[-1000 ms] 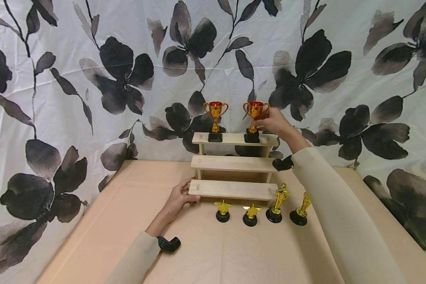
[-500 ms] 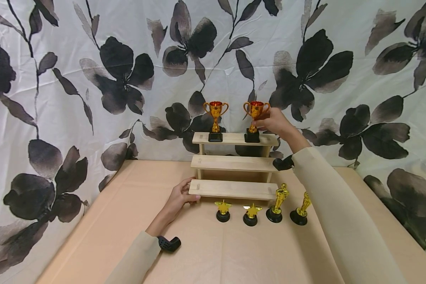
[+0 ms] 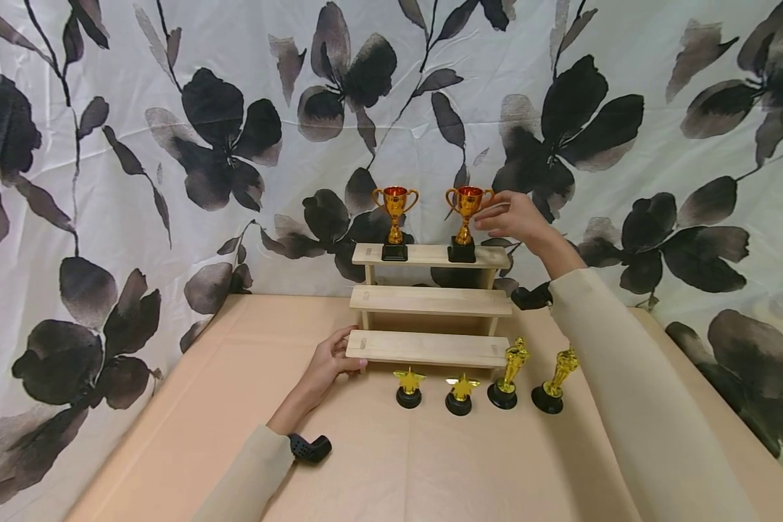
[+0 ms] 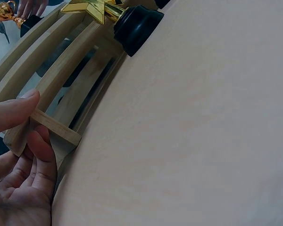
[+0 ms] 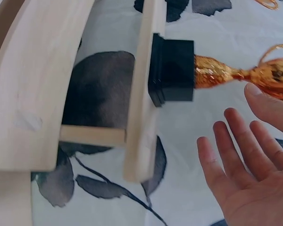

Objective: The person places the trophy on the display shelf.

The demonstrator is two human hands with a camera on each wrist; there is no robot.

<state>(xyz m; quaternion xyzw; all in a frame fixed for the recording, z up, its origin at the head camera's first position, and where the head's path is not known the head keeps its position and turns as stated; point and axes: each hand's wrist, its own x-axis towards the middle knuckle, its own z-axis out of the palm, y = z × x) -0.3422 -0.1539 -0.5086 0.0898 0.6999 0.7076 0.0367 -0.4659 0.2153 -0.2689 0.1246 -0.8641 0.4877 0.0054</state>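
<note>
A three-tier wooden display stand (image 3: 429, 300) stands against the patterned cloth. Two orange-gold trophy cups on square black bases are upright on its top tier: the left trophy cup (image 3: 395, 217) and the right trophy cup (image 3: 464, 220). My right hand (image 3: 518, 220) is just right of the right cup, its fingers spread and extended in the right wrist view; its thumb lies close to the cup, and I cannot tell if it touches. With thumb and curled fingers, my left hand (image 3: 326, 364) pinches the left end of the lowest tier.
In front of the stand are two star trophies (image 3: 408, 388) (image 3: 461, 394) on round black bases. To their right stand two golden figure trophies (image 3: 509, 373) (image 3: 555, 381), the outer one close beside the right sleeve. A floral cloth (image 3: 222, 145) hangs behind the table (image 3: 378, 464).
My right hand has let go of the right trophy cup and shifted right, its fingers spreading. The cup stays on the top tier. My left hand has kept its place on the stand.
</note>
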